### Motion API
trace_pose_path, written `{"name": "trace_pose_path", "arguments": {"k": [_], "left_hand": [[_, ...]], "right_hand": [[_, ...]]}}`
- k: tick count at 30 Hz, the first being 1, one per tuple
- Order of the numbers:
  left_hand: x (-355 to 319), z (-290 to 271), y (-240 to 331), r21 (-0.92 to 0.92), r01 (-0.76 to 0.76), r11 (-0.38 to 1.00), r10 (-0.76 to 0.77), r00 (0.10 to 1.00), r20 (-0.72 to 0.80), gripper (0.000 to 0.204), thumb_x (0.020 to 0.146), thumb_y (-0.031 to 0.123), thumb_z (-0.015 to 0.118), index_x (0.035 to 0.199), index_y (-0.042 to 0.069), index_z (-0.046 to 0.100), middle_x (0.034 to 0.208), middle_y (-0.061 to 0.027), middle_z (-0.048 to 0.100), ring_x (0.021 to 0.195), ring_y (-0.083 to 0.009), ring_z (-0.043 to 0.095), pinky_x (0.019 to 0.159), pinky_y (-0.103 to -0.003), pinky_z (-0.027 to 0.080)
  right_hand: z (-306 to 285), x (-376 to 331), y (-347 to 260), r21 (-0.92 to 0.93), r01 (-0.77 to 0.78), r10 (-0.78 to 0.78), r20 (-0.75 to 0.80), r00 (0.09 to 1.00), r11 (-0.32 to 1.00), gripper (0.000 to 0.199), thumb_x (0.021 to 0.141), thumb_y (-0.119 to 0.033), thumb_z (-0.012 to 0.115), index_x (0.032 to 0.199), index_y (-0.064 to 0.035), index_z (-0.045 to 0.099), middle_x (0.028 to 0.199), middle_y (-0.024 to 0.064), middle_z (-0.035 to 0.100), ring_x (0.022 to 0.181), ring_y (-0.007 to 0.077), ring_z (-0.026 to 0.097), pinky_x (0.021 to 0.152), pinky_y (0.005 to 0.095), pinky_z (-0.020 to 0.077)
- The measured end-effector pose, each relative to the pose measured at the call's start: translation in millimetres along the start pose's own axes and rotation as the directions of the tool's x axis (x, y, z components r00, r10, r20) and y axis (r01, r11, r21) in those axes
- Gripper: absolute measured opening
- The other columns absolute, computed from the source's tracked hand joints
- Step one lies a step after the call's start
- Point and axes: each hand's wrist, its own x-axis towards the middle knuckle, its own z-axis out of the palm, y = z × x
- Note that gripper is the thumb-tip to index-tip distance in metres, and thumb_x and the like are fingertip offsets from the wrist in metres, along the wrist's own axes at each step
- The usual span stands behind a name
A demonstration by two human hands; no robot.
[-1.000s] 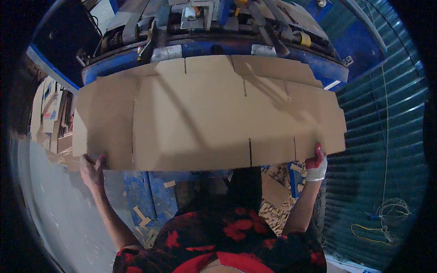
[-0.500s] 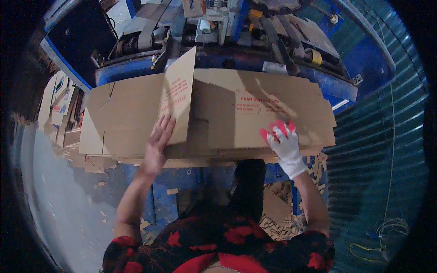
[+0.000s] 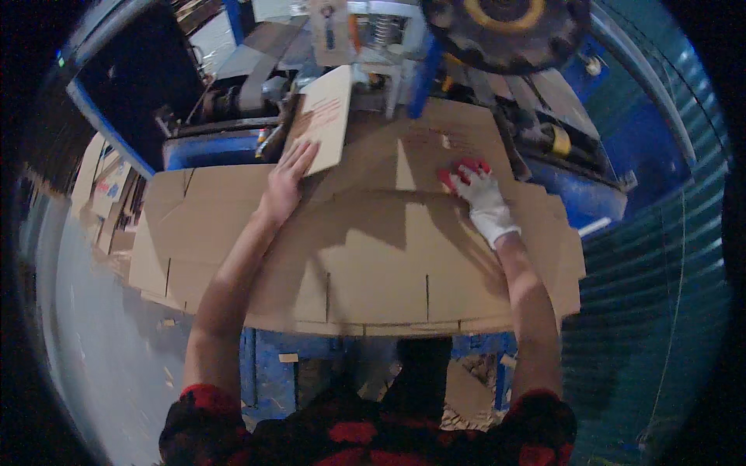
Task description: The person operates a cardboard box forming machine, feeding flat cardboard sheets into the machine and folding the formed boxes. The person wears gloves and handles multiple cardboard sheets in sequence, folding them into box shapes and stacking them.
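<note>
A flat brown cardboard box blank (image 3: 416, 167) with red print lies partly in the machine, its left panel (image 3: 330, 109) folded up and leaning. My left hand (image 3: 286, 186) is bare, its stretched fingers flat against the lower part of that panel. My right hand (image 3: 483, 202), in a white glove with red fingertips, presses on the right part of the blank with its fingers spread. Beneath, a stack of slotted cardboard blanks (image 3: 373, 272) spreads out in front of me.
Beyond the blank stands a blue machine (image 3: 210, 151) with belts and rollers. A large dark wheel (image 3: 509, 31) hangs at the top right. More cardboard (image 3: 105, 190) is piled at the left. A green corrugated wall (image 3: 629, 311) runs along the right. Cardboard scraps lie on the floor.
Both hands have moved away from me, sliding the blank with its raised panel toward the machine. More of the stack beneath now shows. The head view has shifted, bringing the wheel into sight.
</note>
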Motion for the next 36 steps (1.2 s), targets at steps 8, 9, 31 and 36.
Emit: {"name": "trace_pose_path", "arguments": {"k": [8, 9, 31, 36], "left_hand": [[74, 32, -16, 0.148, 0.223, 0.964, -0.25, 0.946, 0.205, 0.045, 0.083, 0.007, 0.053, 0.127, 0.004, 0.047, 0.128, -0.0187, 0.052, 0.114, -0.036, 0.052, 0.098, -0.042, 0.041], [54, 21, -12, 0.207, 0.215, 0.955, -0.261, 0.938, 0.229, 0.043, 0.084, 0.01, 0.054, 0.126, 0.005, 0.048, 0.127, -0.0177, 0.053, 0.113, -0.035, 0.053, 0.097, -0.042, 0.042], [-290, -262, -130, 0.332, 0.89, 0.311, -0.911, 0.379, -0.161, 0.073, 0.067, 0.045, 0.077, 0.12, 0.001, 0.053, 0.118, -0.0177, 0.055, 0.11, -0.0279, 0.051, 0.092, -0.039, 0.041], [-280, -266, -135, 0.088, 0.969, 0.23, -0.965, 0.239, -0.105, 0.085, 0.061, 0.044, 0.081, 0.125, 0.0, 0.049, 0.124, -0.0187, 0.053, 0.118, -0.0305, 0.049, 0.097, -0.042, 0.037]], "right_hand": [[-10, 64, 36, 0.078, -0.162, 0.172, -0.136, 0.976, 0.984, 0.049, 0.079, -0.005, 0.058, 0.127, -0.0116, 0.051, 0.119, 0.0177, 0.058, 0.105, 0.0374, 0.056, 0.089, 0.0402, 0.0465], [-17, 45, 36, 0.22, -0.226, 0.246, -0.063, 0.967, 0.949, 0.05, 0.079, -0.006, 0.061, 0.128, -0.0123, 0.052, 0.12, 0.019, 0.057, 0.107, 0.0376, 0.055, 0.092, 0.0407, 0.0453], [-74, -318, -132, 0.639, 0.483, 0.801, 0.475, 0.364, -0.599, 0.043, 0.085, -0.015, 0.065, 0.124, -0.0019, 0.052, 0.117, 0.0102, 0.058, 0.099, 0.0207, 0.059, 0.081, 0.0389, 0.0516], [-75, -295, -144, 0.897, 0.045, 0.887, 0.426, 0.177, -0.439, 0.041, 0.083, -0.016, 0.063, 0.121, -0.0056, 0.053, 0.113, 0.007, 0.061, 0.097, 0.0204, 0.06, 0.073, 0.0402, 0.0526]]}}
